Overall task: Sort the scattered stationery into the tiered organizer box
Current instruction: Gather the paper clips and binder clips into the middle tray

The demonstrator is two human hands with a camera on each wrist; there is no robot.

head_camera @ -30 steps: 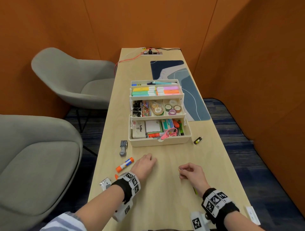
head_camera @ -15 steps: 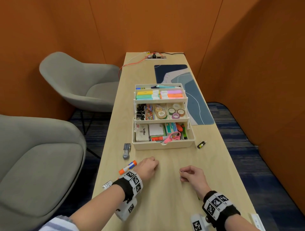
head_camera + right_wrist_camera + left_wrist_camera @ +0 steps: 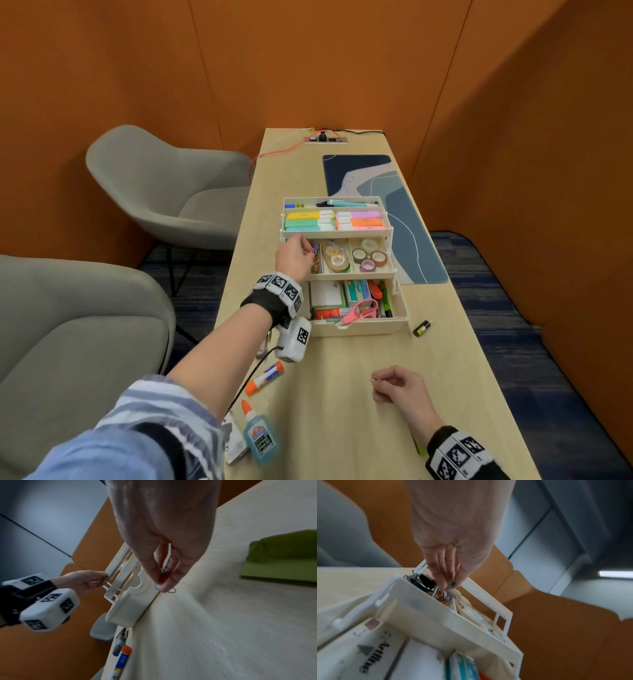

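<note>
- Far left: two grey chairs (image 3: 164,192), off the table (image 3: 342,394).
- Near left edge of table: clear glue bottle (image 3: 259,435), orange-capped glue stick (image 3: 266,377) just beyond it, both lying flat, well apart from my right hand.
- My left hand (image 3: 294,255) is stretched out over the organizer box (image 3: 359,327), fingertips bunched and pointing down over the middle tier's left side. Left wrist view shows the fingertips (image 3: 444,584) pinched together right above the coloured paper clips (image 3: 444,596) compartment; something small and greenish sits at the tips, blurred, can't tell what it is.
- Black binder clips (image 3: 423,582) in the compartment just left of the paper clips.
- Box sits mid-table, three tiers stepped open: highlighters (image 3: 337,219) far tier, tape rolls (image 3: 370,255) middle tier right, pink scissors (image 3: 359,311) near tier.
- My right hand (image 3: 399,385) rests on the table near me, well apart from the box, thumb and forefinger pinching a silver paper clip (image 3: 165,588).
- Small black and yellow item (image 3: 422,329) on the table just right of the box.
- Blue patterned mat (image 3: 411,222) far right, under the box's far corner.
</note>
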